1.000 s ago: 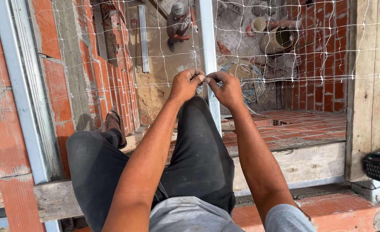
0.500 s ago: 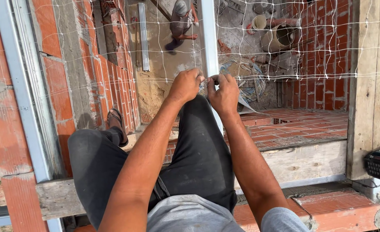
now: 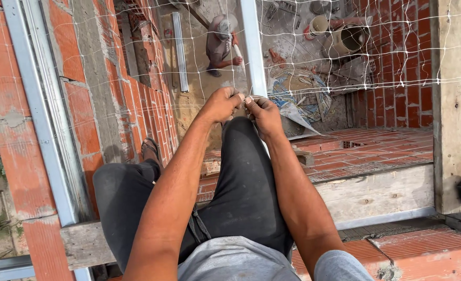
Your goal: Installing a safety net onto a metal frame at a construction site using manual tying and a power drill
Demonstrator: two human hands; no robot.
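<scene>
Red brick walls (image 3: 79, 78) drop away on both sides of the upright metal post (image 3: 254, 47), and far down beside its left side a person in a cap (image 3: 221, 44) stands on the sandy ground, with a clay pipe (image 3: 347, 39) lying to the post's right. Both my hands meet right at the post: my left hand (image 3: 221, 105) is closed, pinching a strand of the white safety net (image 3: 397, 57), and my right hand (image 3: 264, 115), touching it, pinches the same strand against the post. Beneath the post my knees in dark trousers (image 3: 241, 177) rest over a wooden plank (image 3: 376, 192).
</scene>
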